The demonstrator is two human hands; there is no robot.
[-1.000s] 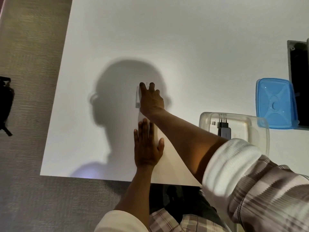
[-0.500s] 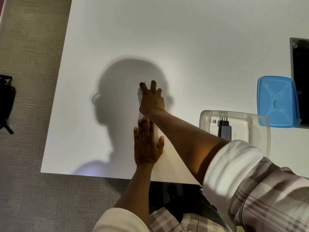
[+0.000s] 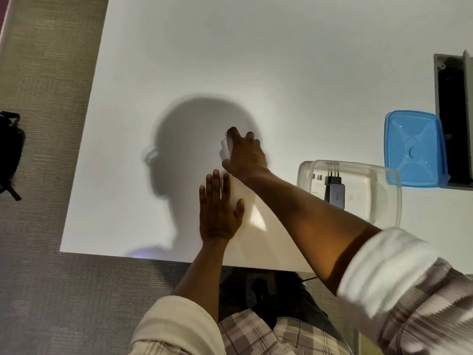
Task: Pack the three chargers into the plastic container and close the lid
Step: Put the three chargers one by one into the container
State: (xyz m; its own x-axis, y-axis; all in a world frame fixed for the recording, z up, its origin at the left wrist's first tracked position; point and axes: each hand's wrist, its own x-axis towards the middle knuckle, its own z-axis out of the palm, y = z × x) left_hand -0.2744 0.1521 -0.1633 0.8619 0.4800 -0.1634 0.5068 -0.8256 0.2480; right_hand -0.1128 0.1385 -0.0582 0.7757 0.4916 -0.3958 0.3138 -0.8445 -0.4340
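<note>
We see the white counter [image 3: 281,60] filling most of the head view, its near edge running above a grey carpeted floor [image 3: 51,290], and a large head-shaped shadow [image 3: 189,155] falls across its middle. At the right edge a grey recessed box [image 3: 453,119] with a dark inside is set into the counter. Just in front of it, toward us, stands the clear plastic container [image 3: 378,196], open, and inside it we make out 2 chargers: a white charger [image 3: 316,183] at its left side and a dark charger [image 3: 334,190] touching it, prongs pointing away from us. The blue lid [image 3: 414,149] lies flat just beyond the container's right corner, partly overlapping the rim of the recessed box. Our right arm reaches from the lower right across the counter, its cream cuff and plaid sleeve [image 3: 399,290] blurred at the frame's edge. Our left hand [image 3: 220,211] lies palm down on the counter near its front edge, fingers spread wide and holding nothing. Just beyond it, the right hand [image 3: 245,155] is closed around the third charger [image 3: 224,149], a small white block that peeks out at the hand's left side, well apart from the container, to its left; we cannot tell whether it is lifted off the surface. At the far left, a black bag [image 3: 10,152] sits on the floor.
</note>
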